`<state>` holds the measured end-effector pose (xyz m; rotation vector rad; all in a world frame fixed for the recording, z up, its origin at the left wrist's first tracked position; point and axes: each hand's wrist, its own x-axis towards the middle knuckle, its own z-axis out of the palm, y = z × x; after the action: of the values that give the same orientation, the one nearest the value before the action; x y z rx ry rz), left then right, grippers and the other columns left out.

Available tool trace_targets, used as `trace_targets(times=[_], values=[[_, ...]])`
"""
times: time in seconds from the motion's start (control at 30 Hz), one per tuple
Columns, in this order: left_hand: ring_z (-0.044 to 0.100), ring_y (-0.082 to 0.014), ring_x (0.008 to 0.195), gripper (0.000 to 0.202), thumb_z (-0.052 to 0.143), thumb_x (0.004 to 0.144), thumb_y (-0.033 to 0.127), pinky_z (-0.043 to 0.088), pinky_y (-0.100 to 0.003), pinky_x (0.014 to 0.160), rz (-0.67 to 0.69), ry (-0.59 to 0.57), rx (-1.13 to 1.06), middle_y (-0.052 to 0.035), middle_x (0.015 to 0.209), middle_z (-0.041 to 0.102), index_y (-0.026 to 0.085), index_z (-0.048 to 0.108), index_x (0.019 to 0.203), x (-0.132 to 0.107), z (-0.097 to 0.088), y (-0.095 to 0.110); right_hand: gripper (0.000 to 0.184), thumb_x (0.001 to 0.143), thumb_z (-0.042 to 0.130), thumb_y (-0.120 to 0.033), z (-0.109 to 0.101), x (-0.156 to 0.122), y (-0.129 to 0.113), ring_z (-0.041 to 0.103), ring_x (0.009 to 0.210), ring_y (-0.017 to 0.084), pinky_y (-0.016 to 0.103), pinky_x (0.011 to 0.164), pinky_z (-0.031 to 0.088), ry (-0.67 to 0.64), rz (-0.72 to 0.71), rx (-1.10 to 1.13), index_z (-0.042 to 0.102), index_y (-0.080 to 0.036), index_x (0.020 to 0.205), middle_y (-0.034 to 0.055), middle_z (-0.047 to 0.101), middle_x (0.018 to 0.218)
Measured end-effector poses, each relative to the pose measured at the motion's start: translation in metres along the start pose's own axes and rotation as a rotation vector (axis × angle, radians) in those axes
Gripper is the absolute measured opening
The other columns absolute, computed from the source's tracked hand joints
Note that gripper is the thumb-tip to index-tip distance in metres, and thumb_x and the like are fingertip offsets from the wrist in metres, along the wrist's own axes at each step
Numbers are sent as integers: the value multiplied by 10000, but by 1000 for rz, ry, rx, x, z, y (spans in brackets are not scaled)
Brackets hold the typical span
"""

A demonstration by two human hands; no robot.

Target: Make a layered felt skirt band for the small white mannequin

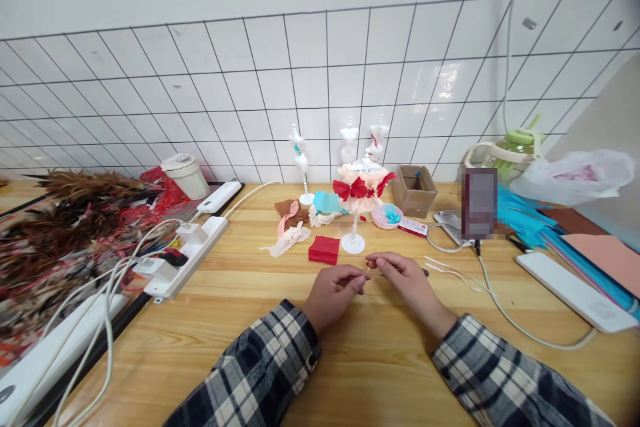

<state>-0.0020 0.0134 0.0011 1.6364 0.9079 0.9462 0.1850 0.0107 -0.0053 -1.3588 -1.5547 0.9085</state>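
Note:
My left hand [337, 290] and my right hand [400, 275] meet fingertip to fingertip low over the wooden table. Both are closed in a pinch. A tiny reddish piece shows at the right fingertips; what the left fingers hold is too small to make out. Just beyond stands a small white mannequin on a stand [353, 243], dressed in a cream ruffled skirt [365, 203] with red fabric bows [353, 189]. A stack of red fabric [323, 249] lies left of its base. A dark small tip pokes out beside my right hand.
Several bare white mannequins [301, 159] stand by the tiled wall. Fabric scraps [291, 240], a pink bowl [384, 217] and a cardboard box [416, 191] sit behind. Feathers and a power strip [193, 257] are left; a phone [479, 203], cables and a white power bank [575, 290] are right.

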Motion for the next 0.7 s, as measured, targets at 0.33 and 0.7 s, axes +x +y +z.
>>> trace_targets(times=[0.33,0.7], values=[[622,-151,644,246,584,812,346,476,-240,634,4,12,114,-44,681,690,136,710,832,3,2,-2,305,807,587,-447,1,-2,-1,656,801,208,324,769,495,-87,34,190,711,-168,807,81,727,833],[604,-142,635,274,579,815,362,463,-223,604,-42,-29,134,-46,693,689,128,716,858,4,5,0,202,755,626,-342,6,-4,-5,566,575,134,242,534,427,-14,-7,-1,712,-167,807,37,697,704]])
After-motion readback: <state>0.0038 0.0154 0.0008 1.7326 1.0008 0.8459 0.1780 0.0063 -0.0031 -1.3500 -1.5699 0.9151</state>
